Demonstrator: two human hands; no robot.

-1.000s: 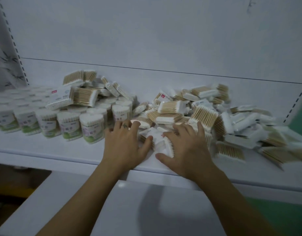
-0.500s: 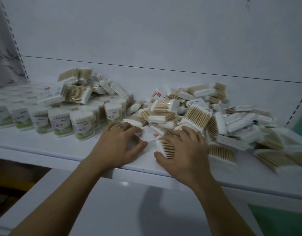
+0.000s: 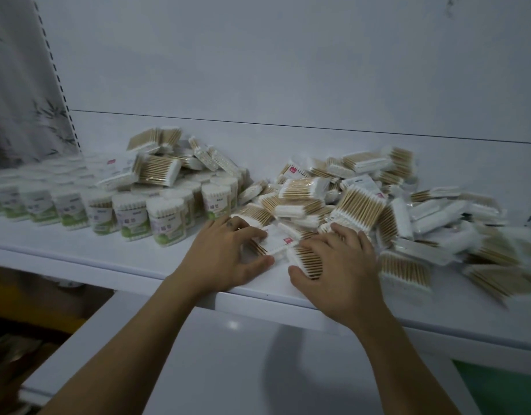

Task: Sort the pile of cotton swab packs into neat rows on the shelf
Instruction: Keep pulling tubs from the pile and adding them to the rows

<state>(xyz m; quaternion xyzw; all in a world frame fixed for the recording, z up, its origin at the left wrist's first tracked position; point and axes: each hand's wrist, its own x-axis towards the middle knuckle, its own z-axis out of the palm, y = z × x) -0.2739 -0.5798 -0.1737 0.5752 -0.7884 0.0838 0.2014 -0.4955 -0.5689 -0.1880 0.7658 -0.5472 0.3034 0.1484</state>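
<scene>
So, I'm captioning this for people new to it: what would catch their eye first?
The sprawling pile of flat swab packs on the right half of the shelf stands out first. At its near edge the left hand grips a red-labelled pack and the right hand grips a second pack. Left of them stand rows of round tubs.

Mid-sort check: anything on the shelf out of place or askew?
Yes. Several flat packs lie tumbled on top of the upright round tubs at the left, mixing two products. The main pile right of them sprawls unsorted. The left hand pinches a labelled pack at its front; the right hand grips a second pack beside it.
</scene>
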